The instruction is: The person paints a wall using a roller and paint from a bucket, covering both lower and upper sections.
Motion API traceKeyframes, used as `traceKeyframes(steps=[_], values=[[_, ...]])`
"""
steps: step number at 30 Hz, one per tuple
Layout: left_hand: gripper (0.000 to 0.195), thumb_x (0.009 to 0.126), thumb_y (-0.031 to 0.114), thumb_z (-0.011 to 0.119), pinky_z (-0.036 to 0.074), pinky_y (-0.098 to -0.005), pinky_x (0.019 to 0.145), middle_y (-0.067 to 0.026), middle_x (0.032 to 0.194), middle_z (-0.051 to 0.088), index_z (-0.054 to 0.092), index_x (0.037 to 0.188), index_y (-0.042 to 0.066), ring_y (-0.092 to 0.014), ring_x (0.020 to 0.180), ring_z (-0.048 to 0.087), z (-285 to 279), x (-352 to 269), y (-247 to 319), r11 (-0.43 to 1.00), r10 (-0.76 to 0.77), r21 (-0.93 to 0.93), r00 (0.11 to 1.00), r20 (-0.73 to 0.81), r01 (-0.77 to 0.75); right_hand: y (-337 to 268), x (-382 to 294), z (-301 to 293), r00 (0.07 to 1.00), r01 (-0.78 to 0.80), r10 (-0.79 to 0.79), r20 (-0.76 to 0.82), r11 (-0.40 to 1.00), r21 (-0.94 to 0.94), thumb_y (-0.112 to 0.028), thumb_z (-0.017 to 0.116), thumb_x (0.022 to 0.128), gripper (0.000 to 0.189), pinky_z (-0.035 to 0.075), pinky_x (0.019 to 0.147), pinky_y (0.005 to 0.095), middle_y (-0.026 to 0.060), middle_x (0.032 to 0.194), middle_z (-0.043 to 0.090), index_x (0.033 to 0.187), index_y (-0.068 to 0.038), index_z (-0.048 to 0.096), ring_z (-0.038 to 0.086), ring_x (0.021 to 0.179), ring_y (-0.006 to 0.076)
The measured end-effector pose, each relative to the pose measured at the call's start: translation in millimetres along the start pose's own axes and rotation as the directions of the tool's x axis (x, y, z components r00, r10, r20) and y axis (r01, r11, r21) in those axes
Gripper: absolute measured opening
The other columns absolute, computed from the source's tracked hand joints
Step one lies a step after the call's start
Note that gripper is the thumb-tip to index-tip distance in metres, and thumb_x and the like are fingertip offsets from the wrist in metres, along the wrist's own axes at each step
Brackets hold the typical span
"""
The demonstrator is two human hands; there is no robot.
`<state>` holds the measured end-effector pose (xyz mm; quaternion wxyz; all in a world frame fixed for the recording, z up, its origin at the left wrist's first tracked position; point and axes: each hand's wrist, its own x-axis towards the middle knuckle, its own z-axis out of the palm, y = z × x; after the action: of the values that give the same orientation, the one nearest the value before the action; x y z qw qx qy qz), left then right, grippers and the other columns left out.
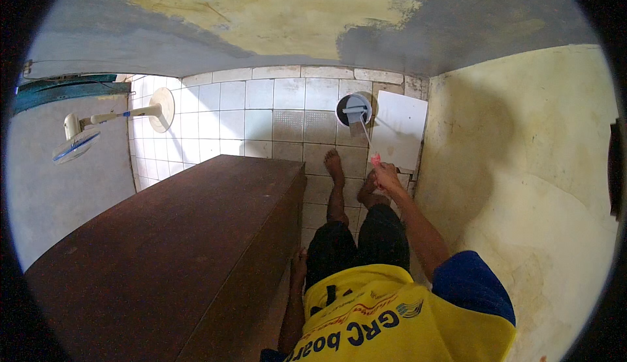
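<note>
My right hand (pixel 386 177) is closed around the pink handle of a paint roller (pixel 375 160). Its thin metal frame runs up to the roller head (pixel 354 110), which lies at the mouth of a round paint bucket (pixel 338 112) with a white rim, on the tiled floor. Gray paint shows on or beside the roller head. My left hand (pixel 301 255) hangs low beside my left thigh, near the side of a brown wooden cabinet; its fingers are partly hidden and too dark to read. The wall ahead (pixel 289 14) is partly gray, with a large yellow patch.
A brown cabinet (pixel 196 230) fills the left foreground. A white pedestal fan (pixel 161 110) stands at the far left. A flat white board (pixel 399 122) lies on the floor right of the bucket, close to the yellow side wall (pixel 548 132). My bare feet are on the tiles.
</note>
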<state>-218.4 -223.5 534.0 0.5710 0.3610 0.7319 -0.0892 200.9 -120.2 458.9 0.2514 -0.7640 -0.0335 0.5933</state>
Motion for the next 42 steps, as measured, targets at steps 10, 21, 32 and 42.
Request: traceKeyframes(steps=[10, 21, 32, 42], values=[[0.057, 0.101, 0.044, 0.043, 0.036, -0.0429, 0.107, -0.0194, 0.141, 0.050, 0.052, 0.137, 0.001, -0.034, 0.129, 0.048, -6, 2, 3, 0.999, -0.005, 0.038, 1.000, 0.002, 0.005, 45, 57, 11, 0.997, 0.081, -0.079, 0.025, 0.993, -0.089, -0.057, 0.054, 0.095, 0.059, 0.040, 0.040, 0.0322, 0.0062, 0.054, 0.055, 0.072, -0.003, 0.060, 0.052, 0.043, 0.0160], [0.057, 0.101, 0.045, 0.043, 0.037, -0.0427, 0.107, -0.0192, 0.140, 0.051, 0.052, 0.136, 0.001, -0.034, 0.128, 0.049, -8, -6, 0, 0.999, -0.003, 0.050, 1.000, -0.010, 0.003, 48, 95, 6, 0.930, 0.333, -0.352, -0.107, 0.929, -0.160, -0.048, 0.058, 0.094, 0.050, 0.040, 0.041, 0.0324, 0.0063, 0.056, 0.055, 0.072, -0.003, 0.061, 0.053, 0.044, 0.0172], [0.056, 0.101, 0.045, 0.042, 0.037, -0.0426, 0.107, -0.0190, 0.140, 0.051, 0.053, 0.136, 0.002, -0.034, 0.128, 0.049, -6, -3, -2, 0.999, -0.021, 0.040, 1.000, -0.015, 0.022, 33, 20, 3, 0.998, 0.054, -0.053, 0.018, 0.995, -0.082, -0.063, 0.045, 0.096, 0.065, 0.049, 0.051, 0.0409, 0.0092, 0.062, 0.056, 0.108, -0.001, 0.061, 0.057, 0.049, 0.0249], [0.056, 0.101, 0.046, 0.041, 0.038, -0.0432, 0.106, -0.0194, 0.137, 0.054, 0.054, 0.135, 0.003, -0.035, 0.127, 0.050, -14, 2, 0, 0.996, 0.041, 0.080, 0.999, -0.010, -0.040, 26, 69, 12, 0.967, 0.243, -0.246, -0.060, 0.969, -0.051, -0.061, 0.049, 0.095, 0.066, 0.041, 0.038, 0.0352, 0.0098, 0.057, 0.058, 0.069, -0.002, 0.059, 0.056, 0.045, 0.0191]])
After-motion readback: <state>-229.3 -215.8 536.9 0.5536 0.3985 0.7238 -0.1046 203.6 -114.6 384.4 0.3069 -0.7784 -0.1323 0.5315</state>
